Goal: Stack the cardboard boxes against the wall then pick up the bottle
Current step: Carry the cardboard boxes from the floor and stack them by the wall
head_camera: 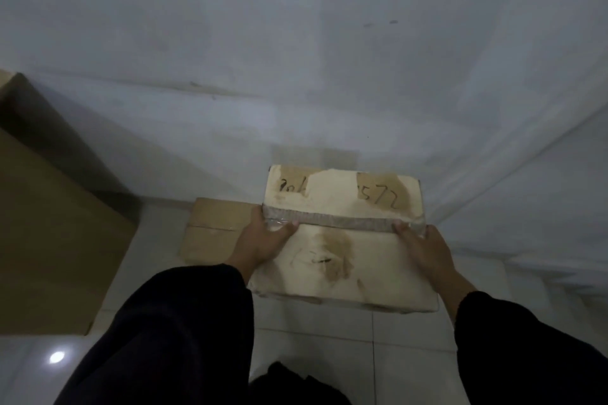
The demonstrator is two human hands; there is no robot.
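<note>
The stacking is under way, not finished. The person's left grip (pixel 263 240) and right grip (pixel 424 250) clasp the two ends of the pale taped box (pixel 342 240), thumbs on its top. It is close to the wall (pixel 296 43), over part of a flat brown box (pixel 214 230) lying on the floor (pixel 312 339). Whether it rests there yet, I cannot tell. A large brown box (pixel 49 223) stands to the left. The bottle is nowhere in sight, so picking it up is left to do.
</note>
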